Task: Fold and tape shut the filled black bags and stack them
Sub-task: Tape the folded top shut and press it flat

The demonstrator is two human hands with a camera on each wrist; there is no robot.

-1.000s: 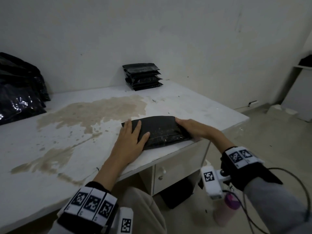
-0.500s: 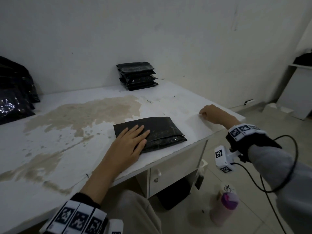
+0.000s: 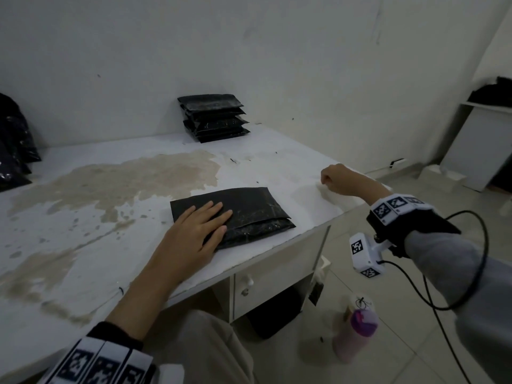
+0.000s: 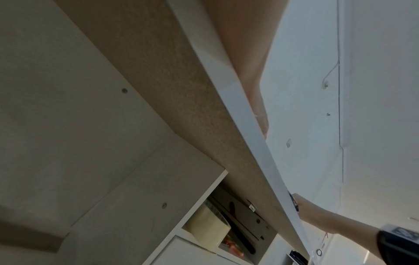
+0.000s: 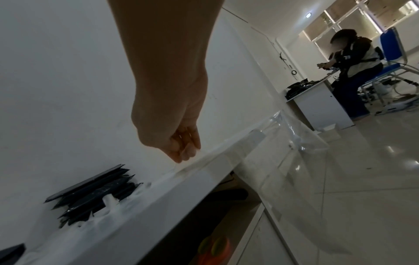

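**Left hand flat on a folded bag, right hand at the bench's right edge**

Near the front edge of the stained white bench [image 3: 83, 225], toward its right end, lies a folded black plastic bag [image 3: 249, 212], flat and filled, its top flap turned over the body. The left hand [image 3: 194, 231] rests palm down on the bag's left half, its fingers [image 3: 219, 212] straight and close together, pressing on the black film; nothing is gripped.

The right hand [image 3: 336, 178] is well apart from that bag, over the bench's right edge. Its fingers [image 5: 183, 152] are curled in, the tips bunched and pointing down at the bench top. In the right wrist view they meet a strip of clear tape [image 5: 283, 143] that lies along the bench edge and hangs off its corner, but whether they actually pinch it cannot be told.

At the back edge of the bench, against the white wall [image 3: 277, 65], stands a stack of black sealed bags [image 3: 214, 117], several high and slightly fanned. At the bench's far left edge a heap of loose black plastic bags [image 3: 13, 151] is partly cut off by the frame.

Below the bench front there is a white drawer [image 3: 274, 275] with a small knob. On the tiled floor stands a pink bottle with a purple lid [image 3: 356, 333].
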